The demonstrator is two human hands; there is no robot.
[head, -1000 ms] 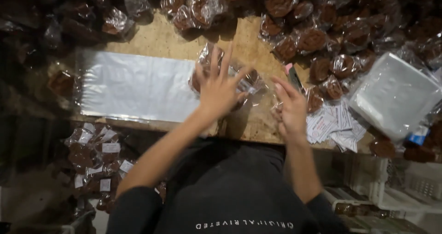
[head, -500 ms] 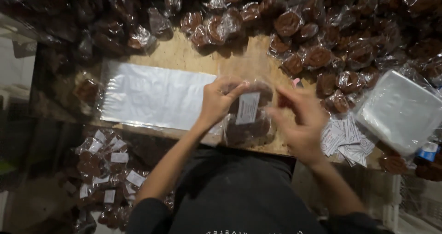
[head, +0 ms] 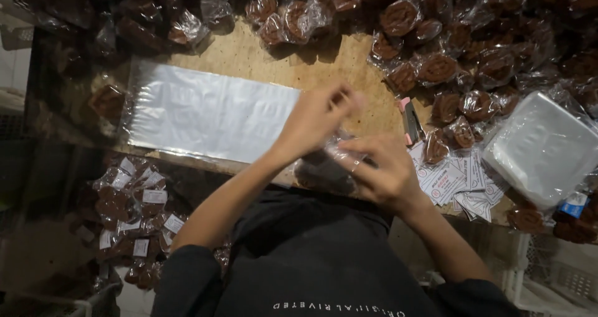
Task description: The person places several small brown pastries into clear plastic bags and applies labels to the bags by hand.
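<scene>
1. The fingers of the right hand [head: 383, 170] are curled around a small clear plastic packet with a dark brown lump inside [head: 324, 167], held low over the near edge of the pale wooden desk [head: 249, 55].
2. The left hand [head: 317, 120] sits above the same packet, fingers bent and pinching its top. Motion blur hides exactly where the fingertips meet the plastic.
3. The packet itself is mostly covered by both hands, so its shape and seal are hard to make out.
4. Just left of the hands lies a flat stack of long clear plastic bags [head: 212, 111].
5. Just right of the hands is a scatter of small white paper labels [head: 461, 183], with a small pink-tipped stapler [head: 410, 119] beyond them.
6. Further right sits a square stack of clear plastic sheets [head: 545, 145], partly cut off by the frame edge.
7. A heap of wrapped brown pieces [head: 436, 49] crowds the far and right sides of the desk.
8. Below the desk on the left, a dim pile of labelled packets [head: 134, 220] rests in shadow.
9. The room around is dark; little else can be told.
</scene>
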